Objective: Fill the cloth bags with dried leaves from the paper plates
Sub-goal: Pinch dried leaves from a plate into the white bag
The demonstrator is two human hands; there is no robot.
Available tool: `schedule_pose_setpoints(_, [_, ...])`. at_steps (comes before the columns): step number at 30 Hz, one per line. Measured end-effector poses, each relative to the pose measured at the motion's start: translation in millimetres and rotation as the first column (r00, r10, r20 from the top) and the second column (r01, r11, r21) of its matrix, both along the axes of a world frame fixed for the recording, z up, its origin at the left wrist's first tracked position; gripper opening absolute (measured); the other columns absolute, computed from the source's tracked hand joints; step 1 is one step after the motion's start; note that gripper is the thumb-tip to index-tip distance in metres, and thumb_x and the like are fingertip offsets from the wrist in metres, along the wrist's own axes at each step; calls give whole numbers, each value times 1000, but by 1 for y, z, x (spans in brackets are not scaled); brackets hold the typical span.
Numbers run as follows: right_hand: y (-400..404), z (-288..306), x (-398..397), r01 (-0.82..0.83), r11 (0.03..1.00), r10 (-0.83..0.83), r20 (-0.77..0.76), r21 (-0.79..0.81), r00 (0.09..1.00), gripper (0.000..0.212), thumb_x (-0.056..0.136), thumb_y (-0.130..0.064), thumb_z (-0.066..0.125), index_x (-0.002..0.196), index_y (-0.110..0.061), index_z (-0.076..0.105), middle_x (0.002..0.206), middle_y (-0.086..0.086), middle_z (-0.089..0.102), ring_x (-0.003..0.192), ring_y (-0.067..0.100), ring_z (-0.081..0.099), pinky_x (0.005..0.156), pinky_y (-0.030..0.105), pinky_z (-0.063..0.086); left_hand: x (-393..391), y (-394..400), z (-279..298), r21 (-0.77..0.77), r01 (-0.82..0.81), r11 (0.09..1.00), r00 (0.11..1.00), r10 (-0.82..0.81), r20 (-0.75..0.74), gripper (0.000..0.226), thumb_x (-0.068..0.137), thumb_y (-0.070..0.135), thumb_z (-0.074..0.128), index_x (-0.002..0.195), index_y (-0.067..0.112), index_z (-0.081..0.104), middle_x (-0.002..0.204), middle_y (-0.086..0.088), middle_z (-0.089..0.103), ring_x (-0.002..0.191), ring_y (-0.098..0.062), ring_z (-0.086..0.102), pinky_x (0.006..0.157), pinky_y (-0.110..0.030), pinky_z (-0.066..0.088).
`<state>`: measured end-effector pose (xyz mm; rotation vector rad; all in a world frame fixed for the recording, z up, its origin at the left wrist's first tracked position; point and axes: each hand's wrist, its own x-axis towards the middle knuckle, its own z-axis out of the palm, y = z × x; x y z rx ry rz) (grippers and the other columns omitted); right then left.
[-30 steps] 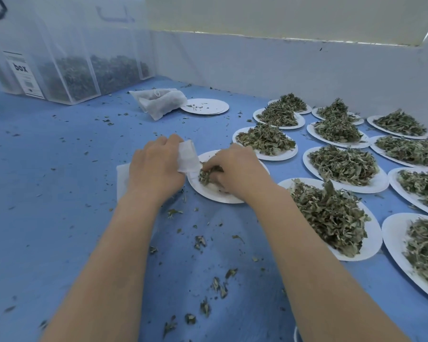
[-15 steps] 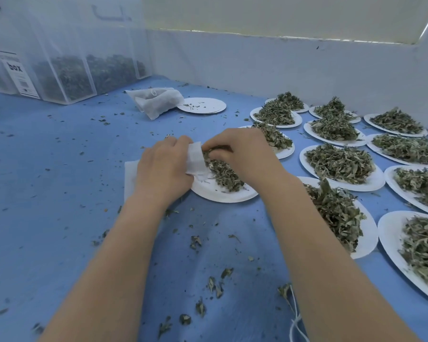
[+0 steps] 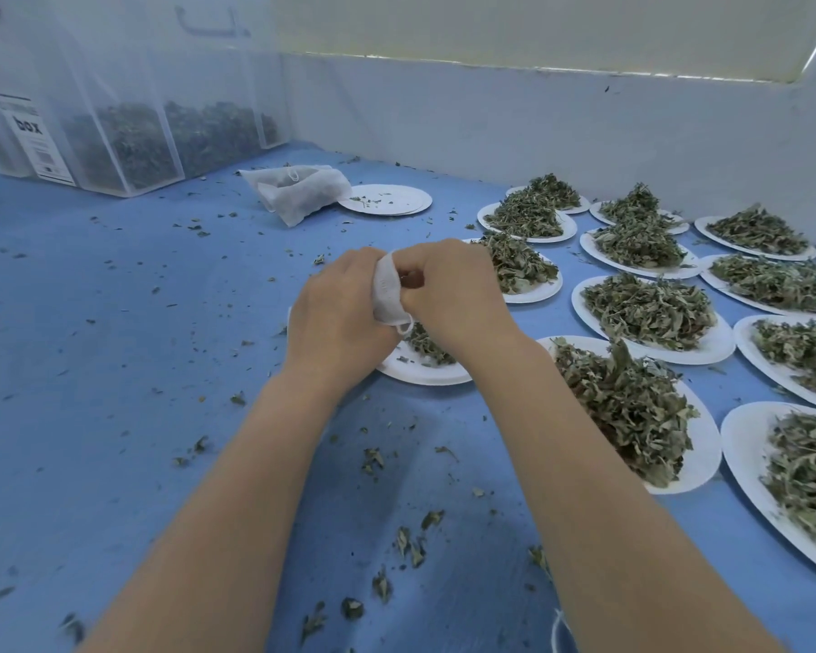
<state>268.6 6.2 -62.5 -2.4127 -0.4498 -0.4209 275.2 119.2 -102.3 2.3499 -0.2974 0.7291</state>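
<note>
Risen off the plate since a second ago, both hands now together at frame centre, bag lifted between them.

Left hand point(image 3: 338, 318) curled round the bag point(image 3: 387, 294), gripping its side; right hand point(image 3: 448, 294) curled at the bag's mouth, pinching what looks like leaves into it, though contents hidden by the fingers. Beneath them, plate point(image 3: 425, 372) nearly bare, only a small remnant of leaves point(image 3: 427, 344) left. Probably one more pinch or two before this plate is done. Filled bag point(image 3: 298, 193) lying at upper centre beside a spent plate point(image 3: 387, 200) on the desk point(image 3: 114, 369). Many heaped plates point(image 3: 707, 341) waiting at right, so most of the task ahead.
</note>
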Motion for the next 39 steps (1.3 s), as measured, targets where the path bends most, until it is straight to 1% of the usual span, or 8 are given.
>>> schedule_pose_setpoints(4, [-3, 4, -2, -145, 989, 142, -187, -1, 972, 32, 83, -8, 54, 56, -25, 53, 52, -7, 48, 53, 10, 42, 48, 18, 31, 1, 3, -1, 31, -4, 1000, 1000, 3, 13, 36, 69, 10, 65, 103, 16, 57, 94, 0, 61, 84, -24, 54, 67, -31, 35])
schedule_pose_setpoints(8, [-14, 8, -4, -196, 970, 223, -214, 141, 951, 16, 84, -16, 63, 91, -25, 73, 79, 0, 72, 71, 14, 63, 69, 27, 51, 5, 8, 1, 60, -46, 997, 998, 48, -32, 42, 71, 19, 68, 110, 21, 52, 100, 1, 59, 85, -21, 52, 66, -30, 34])
schedule_pose_setpoints(11, [-18, 8, -5, -167, 943, 210, -124, 289, 970, 21, 75, -14, 73, 88, -30, 75, 77, -14, 72, 76, -2, 65, 67, 13, 48, 6, 11, 2, 35, -67, 997, 996, 69, -51, 45, 69, 26, 68, 111, 23, 52, 99, 6, 57, 86, -18, 50, 67, -29, 34])
schedule_pose_setpoints(16, [-9, 10, -5, -142, 988, 147, -84, 68, 986, 22, 74, -7, 68, 89, -23, 73, 85, -7, 70, 82, 11, 64, 78, 22, 49, 4, 9, 3, 55, -61, 997, 998, 62, -14, 43, 67, 21, 67, 108, 18, 54, 94, 6, 56, 83, -18, 49, 68, -30, 34])
schedule_pose_setpoints(20, [-1, 9, -6, -146, 988, 139, -133, -41, 981, 25, 77, -3, 58, 61, -23, 55, 57, -7, 52, 57, 10, 47, 52, 12, 38, 1, 2, -1, 145, -50, 988, 994, 35, 107, 42, 66, 9, 71, 106, 5, 57, 92, -10, 62, 83, -32, 55, 70, -36, 40])
schedule_pose_setpoints(33, [-32, 12, -2, -122, 904, 222, -206, 409, 953, 25, 79, -6, 69, 100, -21, 73, 93, -7, 74, 87, 2, 68, 85, 24, 54, 1, 23, 2, 178, -97, 979, 995, 89, 53, 52, 69, 9, 67, 119, 13, 53, 104, -8, 60, 94, -32, 53, 75, -33, 33])
schedule_pose_setpoints(35, [-36, 13, 1, -8, 946, 70, -181, 325, 981, 18, 81, -14, 71, 96, -23, 73, 90, -6, 73, 76, 0, 65, 85, 25, 53, 2, 25, 1, 202, -110, 973, 993, 101, 55, 51, 68, 6, 65, 117, 13, 53, 104, -8, 60, 92, -33, 52, 74, -32, 32])
schedule_pose_setpoints(39, [-39, 11, 2, 166, 953, -224, -217, -255, 950, 37, 80, -37, 70, 114, -22, 66, 109, -2, 66, 90, 12, 60, 79, 25, 47, 4, 28, -1, 235, -138, 962, 990, 135, 29, 48, 69, 4, 62, 115, 13, 53, 101, -8, 58, 90, -31, 50, 71, -31, 29])
